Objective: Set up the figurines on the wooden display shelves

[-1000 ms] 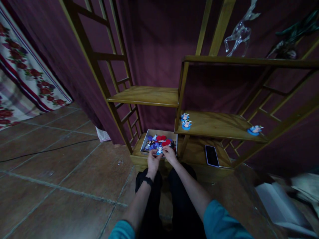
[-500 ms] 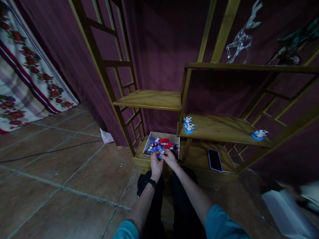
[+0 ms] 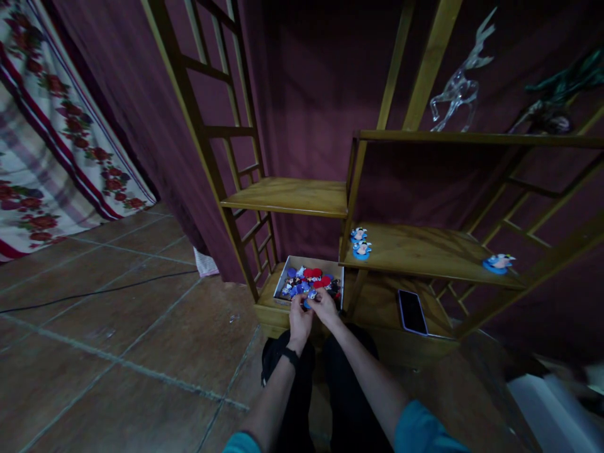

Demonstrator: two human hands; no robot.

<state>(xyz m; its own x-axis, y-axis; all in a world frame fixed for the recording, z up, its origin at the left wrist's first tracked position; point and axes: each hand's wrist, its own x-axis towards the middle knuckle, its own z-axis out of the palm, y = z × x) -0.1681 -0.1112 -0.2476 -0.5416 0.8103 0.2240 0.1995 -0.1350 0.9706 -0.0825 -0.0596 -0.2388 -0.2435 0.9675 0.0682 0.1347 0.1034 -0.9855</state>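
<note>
Just over the front edge of an open cardboard box [image 3: 309, 259], both my hands meet around a small figurine [image 3: 312, 294] with a blue base. My left hand [image 3: 300, 322] has its fingers closed on the base from the left. From the right, my right hand [image 3: 326, 309] pinches the same figurine; fingers partly cover it. Inside the box lie several small figures in purple, red, white and black. Up on the wooden shelf [image 3: 415, 246] to the right stand two blue-based figurines [image 3: 362, 250] close together, and another figurine [image 3: 499, 263] near its right end.
A phone [image 3: 412, 311] lies on the low board at right. Above, a clear deer ornament [image 3: 457, 94] and a dark green ornament [image 3: 561, 94] stand on a higher shelf. Wooden posts and lattice frame the unit. A black cable [image 3: 94, 293] crosses the tiled floor.
The view has shifted slightly, so the shelves appear lower and a little further right. Both hands stay together on the figurine at the box's front edge.
</note>
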